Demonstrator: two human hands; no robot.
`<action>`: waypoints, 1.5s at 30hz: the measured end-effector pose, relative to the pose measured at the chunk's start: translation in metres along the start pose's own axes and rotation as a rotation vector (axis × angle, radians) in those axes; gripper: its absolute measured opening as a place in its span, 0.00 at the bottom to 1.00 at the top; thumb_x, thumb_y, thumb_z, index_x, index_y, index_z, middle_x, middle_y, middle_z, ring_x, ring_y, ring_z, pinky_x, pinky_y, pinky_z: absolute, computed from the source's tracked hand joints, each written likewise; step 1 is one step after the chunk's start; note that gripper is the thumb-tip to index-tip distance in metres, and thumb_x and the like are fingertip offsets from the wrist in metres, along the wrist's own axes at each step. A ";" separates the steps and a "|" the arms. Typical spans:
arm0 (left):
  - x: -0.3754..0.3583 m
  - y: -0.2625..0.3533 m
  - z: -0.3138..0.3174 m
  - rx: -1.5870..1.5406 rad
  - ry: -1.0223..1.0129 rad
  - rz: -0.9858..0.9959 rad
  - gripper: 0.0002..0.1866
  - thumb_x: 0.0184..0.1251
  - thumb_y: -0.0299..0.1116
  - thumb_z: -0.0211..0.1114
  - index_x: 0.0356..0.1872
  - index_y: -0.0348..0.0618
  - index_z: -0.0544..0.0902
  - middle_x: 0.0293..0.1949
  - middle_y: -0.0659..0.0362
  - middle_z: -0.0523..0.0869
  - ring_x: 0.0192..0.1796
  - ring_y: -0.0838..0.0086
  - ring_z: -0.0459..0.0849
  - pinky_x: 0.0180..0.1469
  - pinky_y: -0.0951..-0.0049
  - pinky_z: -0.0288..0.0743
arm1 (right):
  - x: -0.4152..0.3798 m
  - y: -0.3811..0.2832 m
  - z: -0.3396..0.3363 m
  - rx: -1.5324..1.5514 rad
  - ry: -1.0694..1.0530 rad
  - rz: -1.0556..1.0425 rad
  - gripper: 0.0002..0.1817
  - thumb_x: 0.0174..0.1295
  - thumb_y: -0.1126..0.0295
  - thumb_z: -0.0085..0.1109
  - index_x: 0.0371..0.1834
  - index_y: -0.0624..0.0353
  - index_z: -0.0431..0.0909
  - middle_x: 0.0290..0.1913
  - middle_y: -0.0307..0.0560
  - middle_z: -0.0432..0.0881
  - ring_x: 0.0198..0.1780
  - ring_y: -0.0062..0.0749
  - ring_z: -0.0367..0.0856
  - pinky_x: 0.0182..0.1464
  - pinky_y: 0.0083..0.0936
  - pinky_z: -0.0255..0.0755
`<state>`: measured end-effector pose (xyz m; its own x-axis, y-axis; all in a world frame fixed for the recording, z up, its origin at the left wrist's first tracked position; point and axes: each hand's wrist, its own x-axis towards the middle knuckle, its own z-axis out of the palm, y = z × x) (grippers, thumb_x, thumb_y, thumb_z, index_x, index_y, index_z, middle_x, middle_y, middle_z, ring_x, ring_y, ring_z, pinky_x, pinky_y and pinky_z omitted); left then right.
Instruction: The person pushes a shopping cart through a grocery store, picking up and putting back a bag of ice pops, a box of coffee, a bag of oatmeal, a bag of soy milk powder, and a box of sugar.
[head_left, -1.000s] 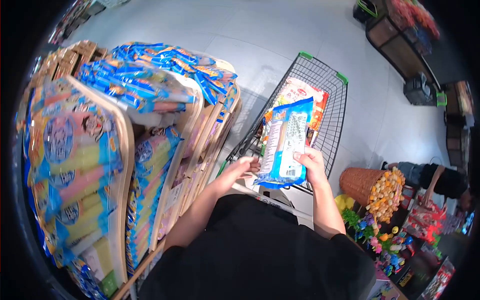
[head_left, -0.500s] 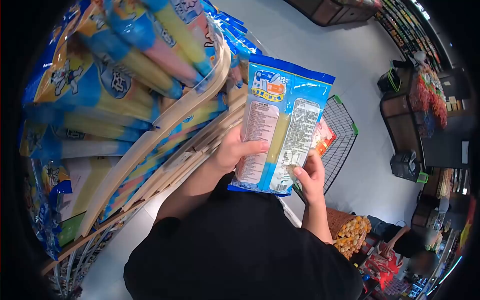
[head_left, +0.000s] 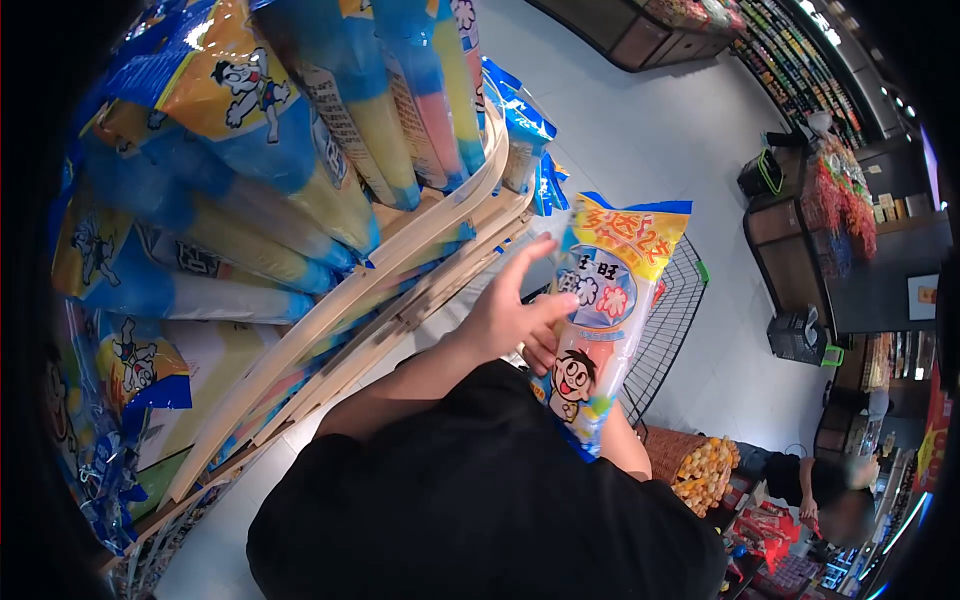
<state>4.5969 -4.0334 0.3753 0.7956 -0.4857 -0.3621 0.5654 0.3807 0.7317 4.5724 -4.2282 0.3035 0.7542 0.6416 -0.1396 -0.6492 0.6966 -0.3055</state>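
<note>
A bag of ice pops (head_left: 600,330), blue and yellow with a cartoon child on its front, is held up before my chest, slightly tilted. Behind it, my right hand (head_left: 541,352) supports the bag, its fingers curled round the left edge and the palm hidden. My left hand (head_left: 508,312) has its fingers spread, with fingertips right at the bag's left side. Close on the left, similar bags of ice pops (head_left: 230,180) are piled on a display shelf with a curved wooden rim (head_left: 400,245).
Beyond the held bag stands a wire shopping cart (head_left: 672,315) with green corners. A wicker basket of yellow-orange goods (head_left: 705,470) is at lower right. A person (head_left: 800,480) bends near red packages. Black baskets (head_left: 800,337) and display counters line the right.
The bag has turned from its printed back to its cartoon front and now looks narrower. My left hand has let go of it and spread its fingers; my right hand is now behind it.
</note>
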 end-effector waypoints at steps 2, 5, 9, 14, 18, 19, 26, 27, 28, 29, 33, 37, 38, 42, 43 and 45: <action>0.047 -0.028 -0.022 0.033 -0.016 0.534 0.40 0.77 0.38 0.76 0.80 0.30 0.67 0.67 0.50 0.86 0.68 0.66 0.85 0.74 0.63 0.78 | 0.029 0.010 0.008 0.268 -0.455 0.211 0.30 0.73 0.44 0.70 0.53 0.61 0.72 0.35 0.40 0.76 0.30 0.34 0.79 0.39 0.37 0.80; 0.035 -0.010 -0.030 -0.154 -0.267 0.251 0.33 0.76 0.37 0.75 0.75 0.32 0.75 0.61 0.55 0.91 0.60 0.73 0.89 0.67 0.66 0.83 | 0.052 0.024 0.004 0.452 -0.649 0.388 0.20 0.78 0.54 0.67 0.48 0.59 0.71 0.35 0.41 0.78 0.34 0.36 0.84 0.40 0.36 0.81; 0.036 -0.002 -0.033 -0.126 -0.209 0.253 0.26 0.76 0.34 0.74 0.70 0.35 0.81 0.60 0.56 0.91 0.61 0.73 0.89 0.66 0.68 0.82 | 0.051 0.038 -0.004 0.433 -0.584 0.371 0.23 0.75 0.51 0.70 0.46 0.57 0.71 0.34 0.41 0.79 0.32 0.35 0.83 0.40 0.36 0.80; 0.036 0.010 -0.031 -0.055 -0.165 0.280 0.24 0.76 0.34 0.74 0.68 0.36 0.82 0.59 0.56 0.92 0.59 0.72 0.90 0.65 0.67 0.83 | 0.052 0.032 -0.005 0.335 -0.552 0.356 0.27 0.74 0.46 0.69 0.51 0.61 0.72 0.38 0.46 0.82 0.37 0.41 0.86 0.44 0.40 0.81; 0.046 -0.002 -0.035 -0.182 -0.170 0.249 0.23 0.76 0.32 0.75 0.67 0.35 0.84 0.59 0.55 0.93 0.60 0.71 0.91 0.68 0.65 0.83 | 0.022 -0.010 0.014 0.012 -0.289 0.188 0.46 0.80 0.33 0.52 0.73 0.73 0.71 0.60 0.60 0.87 0.59 0.59 0.89 0.65 0.54 0.80; 0.047 0.000 -0.034 -0.183 -0.153 0.287 0.23 0.76 0.30 0.74 0.68 0.34 0.85 0.61 0.53 0.93 0.61 0.70 0.92 0.69 0.65 0.82 | 0.018 -0.019 0.016 -0.063 -0.162 0.129 0.47 0.79 0.32 0.52 0.74 0.73 0.70 0.63 0.60 0.86 0.62 0.58 0.87 0.67 0.54 0.79; 0.047 0.007 -0.041 0.075 -0.107 0.279 0.19 0.75 0.31 0.77 0.62 0.32 0.88 0.55 0.55 0.95 0.55 0.73 0.93 0.62 0.67 0.85 | -0.023 -0.059 -0.034 -0.713 0.283 -0.160 0.46 0.78 0.40 0.65 0.85 0.66 0.67 0.78 0.54 0.80 0.79 0.45 0.78 0.79 0.48 0.73; 0.053 -0.003 -0.043 0.070 -0.119 0.270 0.19 0.76 0.32 0.78 0.61 0.31 0.89 0.52 0.56 0.96 0.50 0.76 0.92 0.58 0.69 0.86 | -0.021 -0.060 -0.026 -0.875 0.354 -0.124 0.43 0.74 0.48 0.72 0.82 0.66 0.70 0.74 0.52 0.83 0.74 0.41 0.82 0.75 0.45 0.77; 0.056 -0.007 -0.042 0.076 -0.124 0.262 0.19 0.76 0.32 0.78 0.61 0.31 0.89 0.52 0.56 0.96 0.50 0.76 0.92 0.58 0.69 0.86 | -0.015 -0.062 -0.010 -1.036 0.427 -0.089 0.40 0.70 0.56 0.80 0.79 0.65 0.74 0.69 0.49 0.87 0.69 0.38 0.86 0.71 0.43 0.82; 0.059 -0.009 -0.041 0.122 -0.134 0.266 0.19 0.77 0.32 0.78 0.61 0.32 0.89 0.52 0.56 0.96 0.50 0.76 0.92 0.58 0.68 0.86 | -0.009 -0.064 0.004 -1.041 0.469 -0.077 0.34 0.64 0.69 0.83 0.72 0.65 0.80 0.61 0.45 0.91 0.59 0.33 0.90 0.64 0.38 0.86; 0.073 -0.006 -0.050 0.193 -0.115 0.363 0.19 0.80 0.37 0.77 0.61 0.33 0.89 0.53 0.56 0.95 0.51 0.77 0.91 0.58 0.68 0.86 | 0.009 -0.071 0.012 -1.091 0.463 -0.184 0.30 0.66 0.70 0.81 0.70 0.65 0.82 0.58 0.47 0.91 0.57 0.29 0.89 0.61 0.34 0.85; 0.094 -0.012 -0.068 0.022 -0.067 0.273 0.21 0.80 0.41 0.76 0.62 0.35 0.88 0.54 0.57 0.95 0.53 0.76 0.92 0.59 0.68 0.85 | 0.025 -0.076 0.006 -1.037 0.479 -0.198 0.27 0.68 0.66 0.79 0.66 0.67 0.84 0.57 0.47 0.92 0.56 0.29 0.89 0.62 0.32 0.83; 0.100 -0.015 -0.074 -0.082 -0.063 0.168 0.22 0.80 0.42 0.77 0.62 0.35 0.88 0.55 0.57 0.95 0.53 0.75 0.92 0.59 0.68 0.85 | 0.029 -0.074 0.005 -0.966 0.501 -0.241 0.25 0.68 0.66 0.78 0.65 0.67 0.84 0.57 0.47 0.92 0.55 0.29 0.90 0.62 0.32 0.83; 0.091 -0.034 -0.074 0.251 -0.117 0.364 0.21 0.72 0.36 0.81 0.60 0.37 0.89 0.54 0.57 0.95 0.53 0.75 0.92 0.59 0.69 0.85 | 0.039 -0.082 -0.007 -0.872 0.536 -0.283 0.23 0.69 0.67 0.76 0.64 0.67 0.85 0.57 0.48 0.92 0.56 0.31 0.90 0.63 0.32 0.82; 0.089 -0.034 -0.074 0.234 -0.088 0.279 0.22 0.67 0.32 0.82 0.60 0.38 0.89 0.53 0.57 0.95 0.53 0.75 0.92 0.59 0.69 0.85 | 0.039 -0.085 -0.008 -0.931 0.527 -0.274 0.23 0.69 0.67 0.76 0.63 0.66 0.86 0.55 0.48 0.92 0.55 0.30 0.90 0.62 0.33 0.83; 0.085 -0.026 -0.071 0.284 -0.052 0.310 0.22 0.67 0.32 0.82 0.60 0.38 0.89 0.52 0.57 0.95 0.53 0.75 0.92 0.59 0.69 0.85 | 0.040 -0.093 0.000 -1.032 0.517 -0.249 0.22 0.69 0.67 0.77 0.62 0.66 0.86 0.54 0.48 0.93 0.54 0.30 0.90 0.60 0.32 0.84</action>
<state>4.6649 -4.0291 0.2846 0.9026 -0.4238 -0.0754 0.2126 0.2867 0.9341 4.6625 -4.2670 0.3266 0.9531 0.1534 -0.2608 -0.2702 0.0432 -0.9618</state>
